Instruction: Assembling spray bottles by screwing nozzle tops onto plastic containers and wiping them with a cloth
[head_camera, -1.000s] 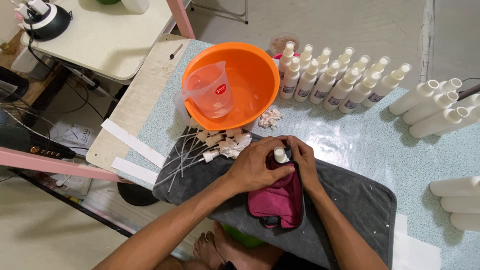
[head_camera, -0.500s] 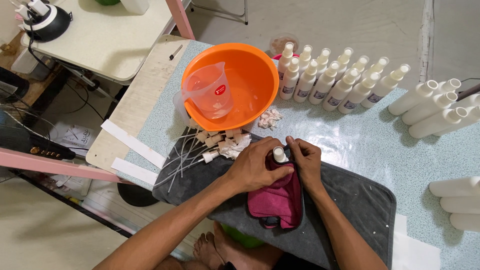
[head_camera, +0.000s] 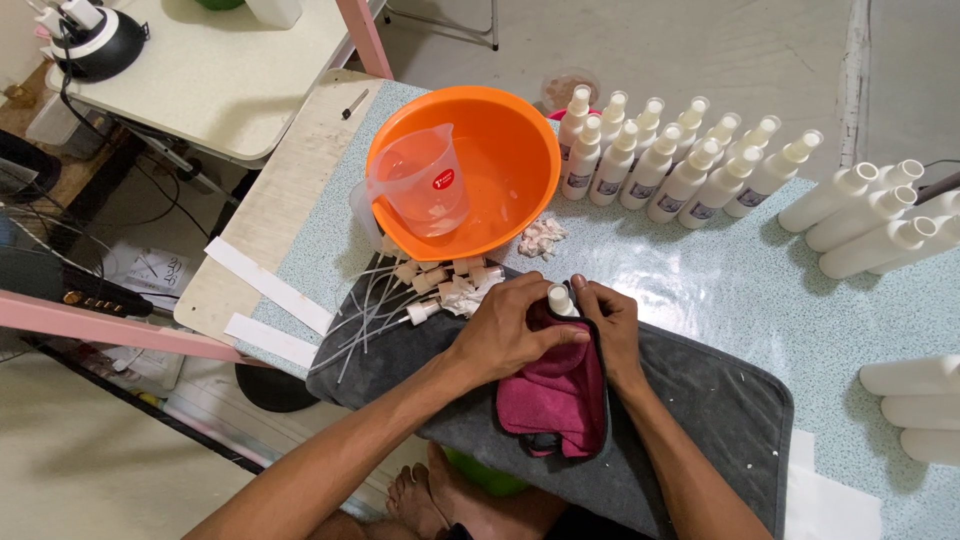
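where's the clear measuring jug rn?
Head view, upper left of centre: the clear measuring jug leans inside the orange basin, against its left rim, just above the pile of spray-pump tops.

Bright, even overhead light, soft shadows, sharp focus, slight wide-angle distortion

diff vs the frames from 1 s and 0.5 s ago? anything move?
Almost nothing. Both hands stay on the small white bottle wrapped in the pink cloth: left hand over it, right hand beside it, with only a slight shift of the fingers. Nothing was picked up or let go. The orange basin, the measuring jug, the pump tops and the rows of bottles are unmoved.
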